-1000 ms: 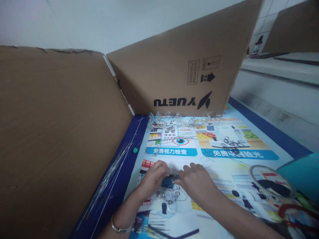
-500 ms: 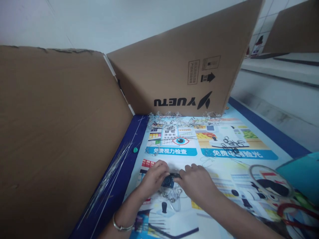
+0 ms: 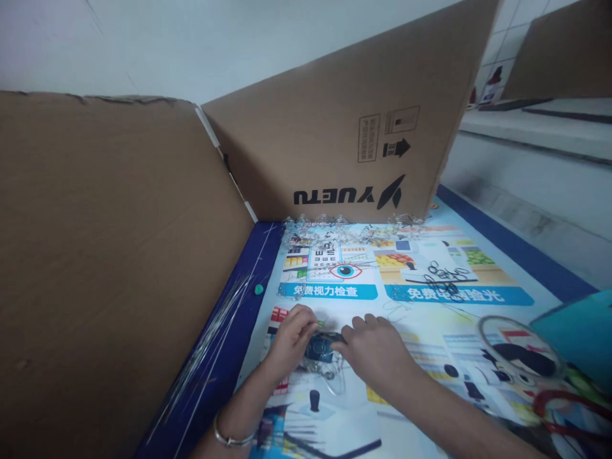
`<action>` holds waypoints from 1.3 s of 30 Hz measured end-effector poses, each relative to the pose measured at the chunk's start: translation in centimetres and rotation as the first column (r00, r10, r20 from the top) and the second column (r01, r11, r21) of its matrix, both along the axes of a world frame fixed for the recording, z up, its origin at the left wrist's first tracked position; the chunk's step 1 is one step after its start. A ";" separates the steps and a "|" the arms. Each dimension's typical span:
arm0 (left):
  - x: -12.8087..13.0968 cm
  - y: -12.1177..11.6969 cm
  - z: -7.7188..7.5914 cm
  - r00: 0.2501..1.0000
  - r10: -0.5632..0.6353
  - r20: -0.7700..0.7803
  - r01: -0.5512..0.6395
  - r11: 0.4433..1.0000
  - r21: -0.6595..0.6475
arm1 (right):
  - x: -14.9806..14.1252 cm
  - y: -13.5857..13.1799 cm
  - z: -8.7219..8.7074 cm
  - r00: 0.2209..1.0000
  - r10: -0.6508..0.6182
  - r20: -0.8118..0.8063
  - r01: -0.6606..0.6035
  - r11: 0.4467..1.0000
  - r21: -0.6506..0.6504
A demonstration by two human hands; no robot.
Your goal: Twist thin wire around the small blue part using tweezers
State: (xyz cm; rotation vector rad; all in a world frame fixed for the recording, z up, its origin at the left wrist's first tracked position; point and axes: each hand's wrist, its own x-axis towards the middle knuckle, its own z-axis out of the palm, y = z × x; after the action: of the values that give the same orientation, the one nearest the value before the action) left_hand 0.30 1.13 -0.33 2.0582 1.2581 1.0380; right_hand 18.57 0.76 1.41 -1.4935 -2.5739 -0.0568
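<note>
My left hand (image 3: 290,341) is closed in a pinch, thumb against fingertips, on a thin piece of wire that is barely visible. Close beside it, my right hand (image 3: 375,350) wraps round a slim dark tool (image 3: 336,336), whose kind is mostly hidden by the fingers. The tool's tip points toward my left fingertips. Just below the hands, bent silvery wire pieces (image 3: 329,377) lie on the printed table cover (image 3: 411,408). A bracelet (image 3: 232,440) circles my left wrist.
Cardboard panels (image 3: 335,127) stand at the back and left. Silvery wire pieces (image 3: 335,233) line the back panel's foot. Straight wires (image 3: 205,344) lie along the left edge, near a green blob (image 3: 259,289). Dark wire loops (image 3: 444,274) lie right. Red handles (image 3: 564,398) show lower right.
My left hand has shifted slightly left and up, leaving a wider gap from my right hand. The right hand stays nearly in place on the dark tool.
</note>
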 end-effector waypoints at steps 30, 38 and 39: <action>0.8 -0.5 0.0 0.999 0.001 -0.050 -0.001 1.000 0.000 | -0.7 -0.5 0.0 0.996 -0.003 0.086 0.006 0.999 -0.043; -0.3 0.0 -0.6 0.964 0.010 0.266 0.090 0.928 -0.362 | 0.0 0.0 -0.5 1.000 -0.003 0.023 0.003 1.000 0.000; -0.3 0.0 -0.7 0.943 0.021 0.331 0.125 0.902 -0.413 | 0.0 0.0 -0.5 1.000 -0.005 0.017 0.005 1.000 0.007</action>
State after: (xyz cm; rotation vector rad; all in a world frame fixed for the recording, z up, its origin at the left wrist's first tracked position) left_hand -0.05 1.12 -1.02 1.5036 1.1281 0.9302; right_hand 18.59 0.81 0.92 -1.5037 -2.5806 -0.0799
